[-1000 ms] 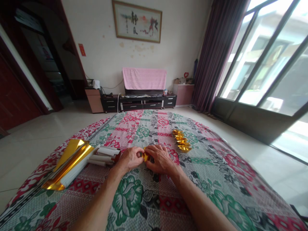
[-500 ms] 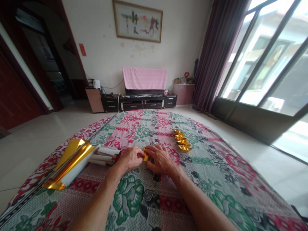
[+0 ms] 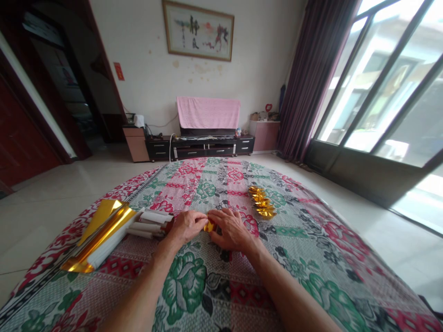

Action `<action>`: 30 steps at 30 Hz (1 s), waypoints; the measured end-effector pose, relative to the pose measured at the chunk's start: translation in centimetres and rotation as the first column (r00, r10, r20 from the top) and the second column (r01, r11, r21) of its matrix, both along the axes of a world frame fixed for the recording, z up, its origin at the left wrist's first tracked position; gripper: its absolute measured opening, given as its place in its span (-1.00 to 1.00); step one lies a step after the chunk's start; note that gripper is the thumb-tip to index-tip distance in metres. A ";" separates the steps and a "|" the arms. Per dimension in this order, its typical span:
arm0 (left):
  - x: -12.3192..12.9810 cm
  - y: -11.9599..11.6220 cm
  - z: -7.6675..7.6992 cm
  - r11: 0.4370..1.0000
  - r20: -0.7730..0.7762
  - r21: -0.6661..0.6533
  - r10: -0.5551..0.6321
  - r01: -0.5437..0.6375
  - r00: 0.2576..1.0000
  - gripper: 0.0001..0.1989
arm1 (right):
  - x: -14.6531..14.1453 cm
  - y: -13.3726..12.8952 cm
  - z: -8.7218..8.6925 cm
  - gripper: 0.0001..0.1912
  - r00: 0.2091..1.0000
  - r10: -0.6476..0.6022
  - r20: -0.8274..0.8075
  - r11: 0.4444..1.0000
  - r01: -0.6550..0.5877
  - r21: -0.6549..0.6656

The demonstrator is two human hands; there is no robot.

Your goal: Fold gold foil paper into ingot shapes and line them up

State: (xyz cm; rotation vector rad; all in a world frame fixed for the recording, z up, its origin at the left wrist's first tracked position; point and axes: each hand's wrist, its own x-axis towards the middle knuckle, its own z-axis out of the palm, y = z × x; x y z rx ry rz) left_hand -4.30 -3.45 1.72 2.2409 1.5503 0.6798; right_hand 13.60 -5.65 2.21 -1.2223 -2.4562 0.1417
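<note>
Resting between the two hands on the table, the small gold foil piece (image 3: 208, 226) shows me only a narrow bright patch, the rest being covered by fingers. From my remote seat I see the right hand (image 3: 231, 228) closed over its right side, gripping it between the thumb below and bent fingers above. The left hand (image 3: 189, 227) has its fingers bunched at the upper left of the foil, the tips nearly meeting those of the right; whether they pinch it I cannot tell. Beyond the right hand I have a row of folded gold shapes (image 3: 262, 203), set close together on the floral tablecloth (image 3: 294, 272). To the left lie gold sheets (image 3: 107, 237), partly curled with white undersides, and just beside them, near the left wrist, white rolls (image 3: 145, 228). Past the table my view takes in a black cabinet (image 3: 191, 152), a pink cloth (image 3: 208, 112) draped above it and a framed picture (image 3: 199, 30) on the wall, with a purple curtain (image 3: 311, 69) beside the windows (image 3: 394, 87) at right
</note>
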 end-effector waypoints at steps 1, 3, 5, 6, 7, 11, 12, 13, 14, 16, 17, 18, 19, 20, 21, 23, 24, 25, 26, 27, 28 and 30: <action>0.1 0.1 -0.2 1.000 -0.009 0.004 0.014 -0.014 1.000 -0.74 | 0.0 0.0 0.0 -0.56 1.000 0.002 -0.002 1.000 -0.002 -0.001; 0.1 0.1 -0.4 1.000 -0.025 0.003 0.027 -0.027 0.999 -0.74 | 0.1 0.0 -0.1 -0.56 1.000 0.001 -0.003 1.000 -0.001 -0.003; 0.0 0.2 -0.4 1.000 -0.034 -0.005 0.006 -0.006 0.999 -0.73 | 0.1 0.0 -0.2 -0.56 1.000 -0.003 -0.002 1.000 0.003 -0.002; 0.0 0.3 -0.4 1.000 -0.036 -0.009 -0.012 0.012 0.999 -0.72 | 0.1 0.0 -0.2 -0.55 1.000 -0.004 -0.002 1.000 0.004 -0.001; -0.1 0.3 -0.4 0.999 -0.034 -0.014 -0.029 0.029 0.999 -0.71 | 0.1 0.0 -0.2 -0.55 1.000 -0.004 -0.003 1.000 0.004 -0.001; -0.3 0.2 -0.1 0.997 0.024 -0.069 -0.016 0.018 1.000 -0.71 | 0.1 0.1 -0.2 -0.55 1.000 -0.002 0.000 1.000 0.002 -0.001; -0.2 0.2 0.0 0.996 0.044 -0.092 0.000 0.004 0.999 -0.71 | 0.0 0.1 -0.2 -0.56 1.000 0.001 -0.002 1.000 -0.001 -0.002; -0.2 0.1 0.1 0.993 0.057 -0.114 0.015 -0.009 0.998 -0.70 | 0.0 0.1 -0.2 -0.56 1.000 0.004 -0.005 1.000 -0.004 -0.003; -0.1 0.0 0.2 0.991 0.063 -0.131 0.030 -0.021 0.998 -0.70 | 0.0 0.0 -0.2 -0.56 1.000 0.005 -0.009 1.000 -0.005 -0.003; -0.1 -0.1 0.4 0.988 0.058 -0.147 0.048 -0.040 0.997 -0.69 | 0.0 0.0 -0.1 -0.56 1.000 0.006 -0.010 1.000 -0.006 -0.006; -0.1 -0.1 0.5 0.988 0.052 -0.146 0.053 -0.045 0.997 -0.69 | 0.0 0.0 -0.1 -0.57 1.000 0.004 -0.006 1.000 -0.004 -0.009; -0.1 -0.1 0.5 0.989 0.045 -0.143 0.052 -0.045 0.998 -0.70 | 0.1 0.0 0.0 -0.57 1.000 0.001 -0.001 1.000 -0.001 -0.013; -0.1 -0.1 0.6 0.990 0.037 -0.137 0.048 -0.042 0.998 -0.70 | 0.1 -0.1 0.1 -0.57 1.000 -0.002 0.006 1.000 0.002 -0.016; -0.1 -0.1 0.6 0.991 0.029 -0.128 0.043 -0.039 0.999 -0.71 | 0.1 -0.1 0.1 -0.57 1.000 -0.005 0.014 1.000 0.005 -0.019; -0.2 -0.1 0.5 0.993 0.020 -0.116 0.036 -0.034 0.999 -0.71 | 0.1 -0.1 0.1 -0.57 1.000 -0.008 0.022 1.000 0.008 -0.021; -0.2 0.0 0.5 0.996 -0.003 -0.092 0.017 -0.018 1.000 -0.71 | 0.0 -0.1 0.1 -0.58 0.999 -0.014 0.032 1.000 0.015 -0.021; -0.2 0.0 0.5 0.997 -0.017 -0.081 0.009 -0.010 1.000 -0.71 | 0.0 -0.1 0.1 -0.58 0.999 -0.018 0.032 1.000 0.018 -0.020; -0.2 0.0 0.5 0.997 -0.031 -0.071 0.001 -0.003 1.000 -0.71 | 0.0 -0.1 0.1 -0.59 0.999 -0.021 0.031 1.000 0.021 -0.018; -0.2 -0.1 0.6 0.998 -0.048 -0.063 -0.005 0.002 0.999 -0.71 | 0.0 -0.1 0.0 -0.59 0.999 -0.022 0.029 1.000 0.023 -0.016; -0.2 -0.1 0.6 0.998 -0.066 -0.057 -0.006 0.002 0.998 -0.72 | 0.0 -0.1 0.0 -0.59 0.999 -0.023 0.027 1.000 0.023 -0.015; -0.1 -0.1 0.7 0.999 -0.086 -0.051 -0.004 0.000 0.996 -0.72 | 0.0 -0.1 0.0 -0.59 0.999 -0.023 0.028 1.000 0.023 -0.015; -0.1 -0.2 0.9 0.999 -0.126 -0.043 0.004 -0.010 0.992 -0.72 | 0.0 -0.1 -0.1 -0.60 0.999 -0.020 0.031 1.000 0.020 -0.015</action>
